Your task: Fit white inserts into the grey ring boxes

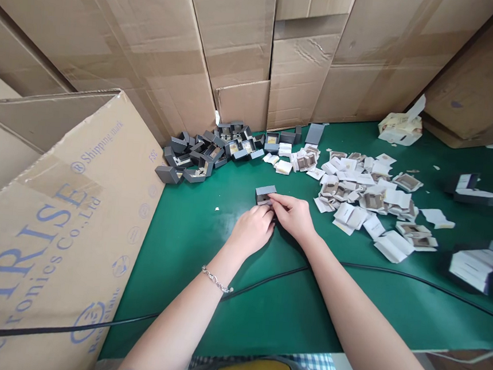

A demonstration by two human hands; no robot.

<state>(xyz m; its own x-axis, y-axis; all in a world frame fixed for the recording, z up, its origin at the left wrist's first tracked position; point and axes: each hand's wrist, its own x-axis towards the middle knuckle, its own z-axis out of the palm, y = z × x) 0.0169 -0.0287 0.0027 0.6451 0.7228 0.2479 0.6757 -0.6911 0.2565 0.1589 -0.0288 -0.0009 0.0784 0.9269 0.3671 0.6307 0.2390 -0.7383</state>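
Note:
A small grey box (264,194) rests on the green table (190,232) just beyond my fingers. My left hand (252,229) is curled with its fingertips against the box's near side. My right hand (292,213) reaches in from the right, its fingers pinched together at the box's front edge. Both hands touch the box. What lies between the fingertips is hidden. A silver bracelet (217,280) circles my left wrist.
A heap of grey boxes (208,153) lies at the back left, with scattered white cards and inserts (366,195) to the right. A large printed carton (48,231) borders the left side. A black cable (264,278) crosses the table under my arms. Cardboard sheets (241,46) wall the back.

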